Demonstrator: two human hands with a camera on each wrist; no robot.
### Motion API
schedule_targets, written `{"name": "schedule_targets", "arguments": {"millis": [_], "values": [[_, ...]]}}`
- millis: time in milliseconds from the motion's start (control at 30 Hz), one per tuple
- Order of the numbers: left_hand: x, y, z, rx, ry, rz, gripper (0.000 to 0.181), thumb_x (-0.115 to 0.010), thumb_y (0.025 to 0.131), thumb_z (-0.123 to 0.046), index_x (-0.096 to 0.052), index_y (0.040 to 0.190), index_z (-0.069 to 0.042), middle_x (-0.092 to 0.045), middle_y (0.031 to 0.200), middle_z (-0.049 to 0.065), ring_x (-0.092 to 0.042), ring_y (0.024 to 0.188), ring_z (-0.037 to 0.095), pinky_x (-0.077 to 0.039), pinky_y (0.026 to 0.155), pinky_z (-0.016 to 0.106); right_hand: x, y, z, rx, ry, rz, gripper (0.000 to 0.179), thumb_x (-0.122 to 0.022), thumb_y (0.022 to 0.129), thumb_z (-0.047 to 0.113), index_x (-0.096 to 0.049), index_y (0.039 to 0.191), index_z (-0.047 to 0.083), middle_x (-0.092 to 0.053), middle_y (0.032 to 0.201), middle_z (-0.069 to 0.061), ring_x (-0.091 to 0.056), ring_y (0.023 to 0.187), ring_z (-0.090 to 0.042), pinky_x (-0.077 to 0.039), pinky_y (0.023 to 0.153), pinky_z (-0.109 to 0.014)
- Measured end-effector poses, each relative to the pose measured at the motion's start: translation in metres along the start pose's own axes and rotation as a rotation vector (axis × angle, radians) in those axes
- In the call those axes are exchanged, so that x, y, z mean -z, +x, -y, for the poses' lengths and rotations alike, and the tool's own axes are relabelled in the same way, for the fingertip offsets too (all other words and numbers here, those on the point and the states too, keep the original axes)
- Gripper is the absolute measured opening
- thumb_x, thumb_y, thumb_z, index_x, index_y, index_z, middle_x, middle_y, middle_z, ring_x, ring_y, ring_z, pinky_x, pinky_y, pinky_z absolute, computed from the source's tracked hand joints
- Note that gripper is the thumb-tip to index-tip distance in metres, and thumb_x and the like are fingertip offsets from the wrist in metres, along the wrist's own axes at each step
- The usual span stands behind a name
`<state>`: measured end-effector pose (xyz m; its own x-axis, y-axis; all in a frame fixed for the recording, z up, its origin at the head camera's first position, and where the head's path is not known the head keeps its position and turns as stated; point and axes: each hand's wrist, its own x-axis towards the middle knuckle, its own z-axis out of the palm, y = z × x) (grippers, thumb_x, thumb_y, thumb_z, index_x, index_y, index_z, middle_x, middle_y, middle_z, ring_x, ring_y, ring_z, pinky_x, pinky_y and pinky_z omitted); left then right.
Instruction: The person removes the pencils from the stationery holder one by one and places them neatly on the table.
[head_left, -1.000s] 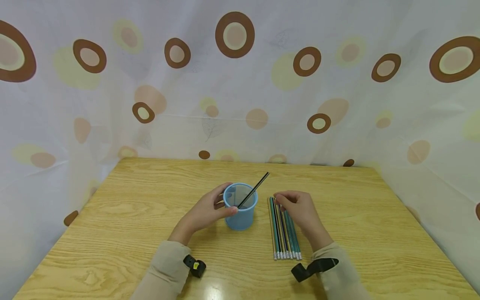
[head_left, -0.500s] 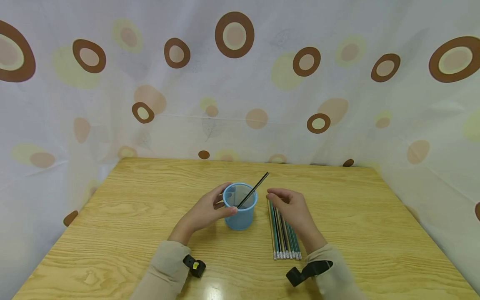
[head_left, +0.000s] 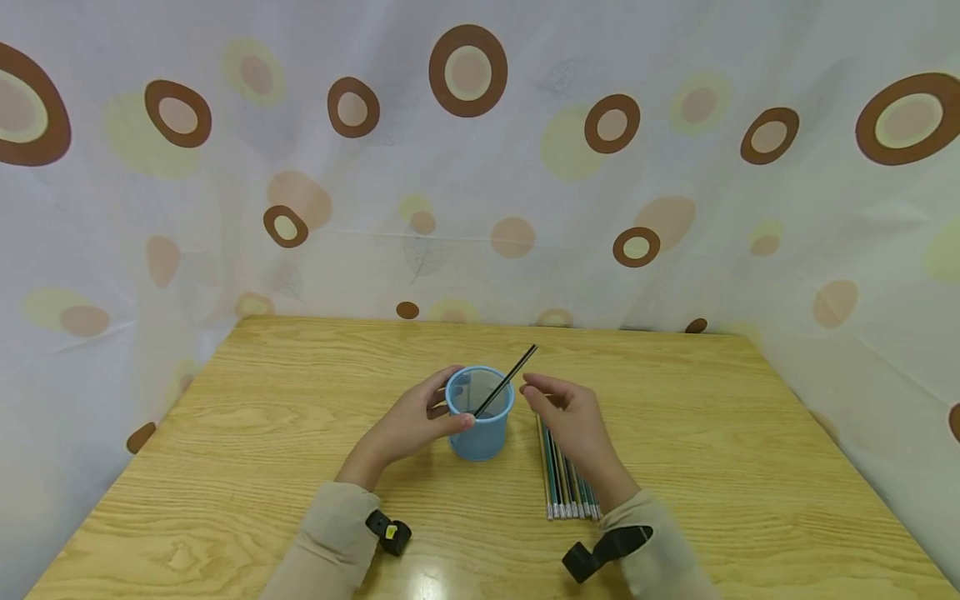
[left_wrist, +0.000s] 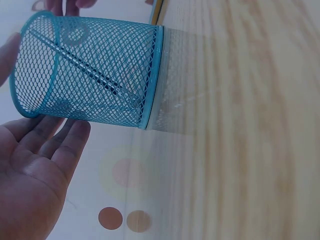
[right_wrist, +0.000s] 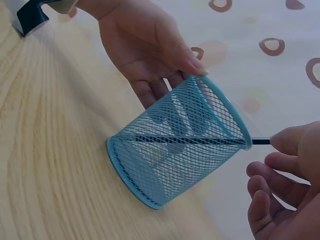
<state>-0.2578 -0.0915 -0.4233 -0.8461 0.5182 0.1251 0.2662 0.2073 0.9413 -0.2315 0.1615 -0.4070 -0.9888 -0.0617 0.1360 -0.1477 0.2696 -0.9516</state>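
A blue mesh pencil cup (head_left: 480, 437) stands upright on the table, with a dark pencil (head_left: 517, 367) leaning in it towards the right. My left hand (head_left: 411, 427) holds the cup from the left, thumb at the front rim and fingers round the far side. Just right of the rim is my right hand (head_left: 573, 421), fingers loosely bent, with nothing visible between them. In the right wrist view its thumb (right_wrist: 290, 140) overlaps the pencil's outer end; the head view shows a small gap there. A row of pencils (head_left: 562, 487) lies below this hand, which hides their upper part.
The wooden table (head_left: 300, 392) extends to both sides of the cup. Behind it hangs a pale curtain (head_left: 360, 275) with brown and yellow ovals. Each sleeve bears a black strap, one of them the right wrist strap (head_left: 607, 552).
My right hand has moved left and slightly away from me, from over the pencil row to beside the cup's rim. The left hand, the cup and its pencil have stayed put.
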Motion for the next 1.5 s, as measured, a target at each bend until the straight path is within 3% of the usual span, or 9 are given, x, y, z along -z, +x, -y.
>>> {"name": "schedule_targets", "arguments": {"millis": [167, 533, 867, 1100, 1267, 1500], "values": [[0.000, 0.000, 0.000, -0.005, -0.003, 0.002, 0.082, -0.073, 0.092, -0.031, -0.026, 0.157, -0.014, -0.040, 0.152, 0.007, -0.037, 0.140, 0.029, -0.035, 0.112, 0.042, -0.008, -0.001, -0.001, 0.004, -0.017, -0.010, 0.035, -0.063, 0.099, 0.023, -0.065, 0.132, 0.010, -0.065, 0.127, -0.009, -0.057, 0.103, -0.021, -0.050, 0.079, -0.027], [0.001, -0.001, 0.000, -0.010, -0.011, 0.002, 0.081, -0.073, 0.092, -0.030, -0.026, 0.157, -0.014, -0.040, 0.152, 0.008, -0.037, 0.140, 0.030, -0.035, 0.113, 0.043, -0.013, -0.001, -0.002, 0.024, 0.008, -0.026, 0.030, -0.069, 0.096, 0.021, -0.070, 0.124, 0.010, -0.067, 0.113, -0.006, -0.057, 0.099, -0.020, -0.052, 0.079, -0.025], [0.000, 0.000, 0.001, -0.010, -0.011, 0.004, 0.079, -0.072, 0.093, -0.028, -0.027, 0.156, -0.016, -0.040, 0.152, 0.008, -0.037, 0.140, 0.029, -0.035, 0.113, 0.043, -0.017, 0.000, -0.003, 0.037, 0.018, 0.053, 0.040, -0.063, 0.099, 0.020, -0.060, 0.137, 0.007, -0.059, 0.112, -0.011, -0.053, 0.097, -0.025, -0.049, 0.072, -0.029], [0.001, 0.000, 0.000, -0.012, -0.005, 0.005, 0.080, -0.073, 0.092, -0.029, -0.027, 0.156, -0.016, -0.040, 0.152, 0.006, -0.037, 0.140, 0.028, -0.035, 0.113, 0.041, -0.018, -0.002, -0.003, 0.076, 0.006, -0.034, 0.023, -0.070, 0.094, 0.017, -0.073, 0.114, 0.007, -0.066, 0.105, -0.006, -0.057, 0.096, -0.022, -0.048, 0.080, -0.031], [0.001, -0.001, -0.001, -0.008, -0.004, 0.007, 0.082, -0.073, 0.092, -0.030, -0.025, 0.157, -0.016, -0.038, 0.153, 0.006, -0.037, 0.141, 0.028, -0.035, 0.113, 0.041, -0.020, -0.002, -0.003, 0.086, 0.007, -0.067, 0.017, -0.075, 0.090, 0.019, -0.075, 0.101, 0.007, -0.067, 0.095, -0.004, -0.057, 0.090, -0.019, -0.048, 0.073, -0.027], [0.001, -0.001, 0.001, -0.013, -0.003, 0.005, 0.081, -0.072, 0.093, -0.031, -0.026, 0.157, -0.015, -0.039, 0.153, 0.007, -0.036, 0.141, 0.029, -0.034, 0.113, 0.042, -0.021, -0.004, 0.000, 0.132, 0.023, -0.076, 0.014, -0.076, 0.090, 0.019, -0.075, 0.096, 0.006, -0.066, 0.093, -0.006, -0.056, 0.086, -0.020, -0.046, 0.068, -0.026]]}}
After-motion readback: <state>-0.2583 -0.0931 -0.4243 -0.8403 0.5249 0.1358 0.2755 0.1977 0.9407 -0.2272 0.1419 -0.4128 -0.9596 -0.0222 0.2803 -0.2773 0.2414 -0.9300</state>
